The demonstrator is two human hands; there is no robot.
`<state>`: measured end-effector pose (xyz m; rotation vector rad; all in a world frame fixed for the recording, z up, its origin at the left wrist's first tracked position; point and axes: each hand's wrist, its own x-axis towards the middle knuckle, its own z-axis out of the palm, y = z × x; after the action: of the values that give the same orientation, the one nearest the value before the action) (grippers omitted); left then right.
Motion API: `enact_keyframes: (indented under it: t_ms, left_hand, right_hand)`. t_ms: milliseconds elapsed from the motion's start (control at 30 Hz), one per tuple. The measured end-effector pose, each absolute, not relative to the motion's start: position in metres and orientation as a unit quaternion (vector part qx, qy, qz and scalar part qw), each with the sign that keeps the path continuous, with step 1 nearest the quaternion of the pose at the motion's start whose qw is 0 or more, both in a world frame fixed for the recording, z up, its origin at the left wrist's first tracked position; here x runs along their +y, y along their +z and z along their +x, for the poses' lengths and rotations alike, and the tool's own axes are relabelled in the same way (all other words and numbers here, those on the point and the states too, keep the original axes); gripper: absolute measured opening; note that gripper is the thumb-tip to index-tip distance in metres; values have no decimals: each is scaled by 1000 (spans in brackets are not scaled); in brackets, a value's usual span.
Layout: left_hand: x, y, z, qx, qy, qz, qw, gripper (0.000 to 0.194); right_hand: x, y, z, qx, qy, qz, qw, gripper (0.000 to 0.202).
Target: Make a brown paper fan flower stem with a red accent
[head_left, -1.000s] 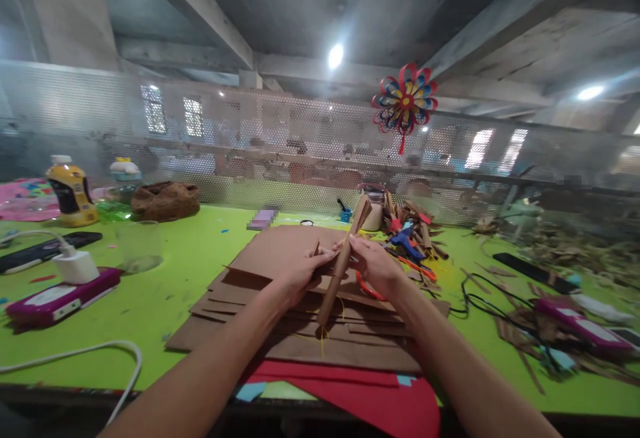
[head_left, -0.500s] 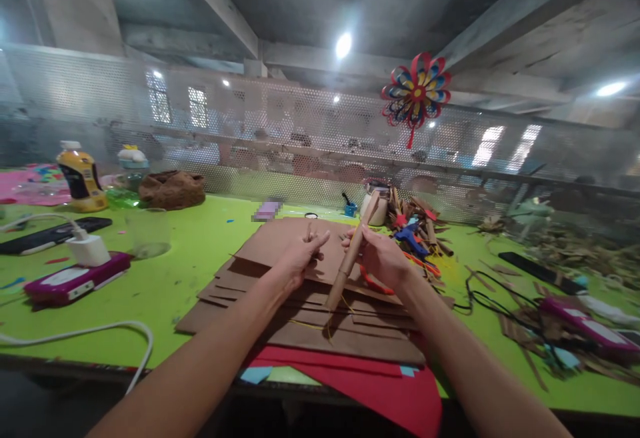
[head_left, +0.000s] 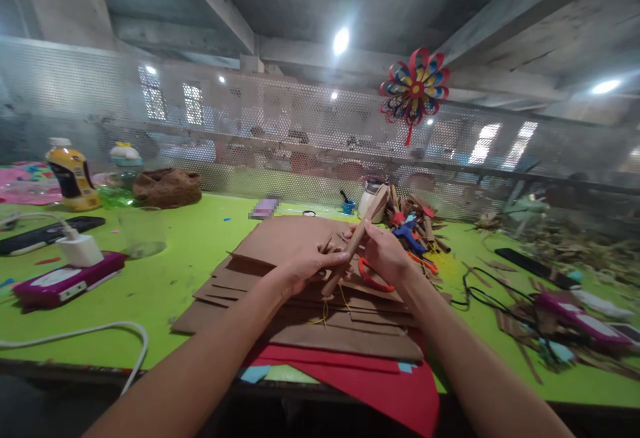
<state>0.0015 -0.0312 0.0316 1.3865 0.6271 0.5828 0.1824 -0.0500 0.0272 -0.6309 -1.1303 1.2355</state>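
A slim brown paper roll (head_left: 351,248) slants over a stack of brown paper sheets (head_left: 280,238), its upper end pointing away to the right. My right hand (head_left: 384,253) is wrapped round its upper half. From the left, my left hand (head_left: 309,268) is closed on the roll's lower half, thumb laid across it; small brown bits show by its curled fingers. Yellow thread (head_left: 326,315) dangles at the roll's lower end. An orange loop (head_left: 373,278), like a scissors handle, lies under my right hand. Red paper (head_left: 385,391) sticks out below the stack.
Behind my right hand are a jar (head_left: 371,201), a blue glue gun (head_left: 407,235) and brown scraps. Black cable (head_left: 470,291) and a purple power bank (head_left: 580,325) lie right. On the left stand a clear cup (head_left: 143,233), a bottle (head_left: 73,175) and another purple power bank (head_left: 70,281).
My left hand has moved right, from apart with its thumb raised to closing on the paper roll. My right hand keeps its hold; the roll's lower end has shifted slightly left and up.
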Motion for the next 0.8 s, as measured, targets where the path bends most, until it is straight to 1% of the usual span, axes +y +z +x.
enact_keyframes:
  t_ms: [100, 300, 433, 567, 800]
  left_hand:
    - [-34, 31, 4, 281, 282, 638, 660, 47]
    - [-41, 38, 10, 304, 330, 613, 651, 38]
    - [-42, 39, 12, 301, 337, 610, 651, 38]
    - [-37, 33, 13, 276, 350, 622, 644, 40]
    - [-35, 28, 15, 242, 360, 663, 610, 27]
  right_hand:
    - [-53, 30, 179, -501, 526, -290, 623, 24]
    - [-56, 30, 171, -531, 514, -294, 607, 24]
    - [-56, 27, 167, -548, 522, -286, 587, 26]
    - [-55, 27, 166, -552, 518, -284, 588, 27]
    - [-52, 24, 167, -533, 489, -314, 615, 24]
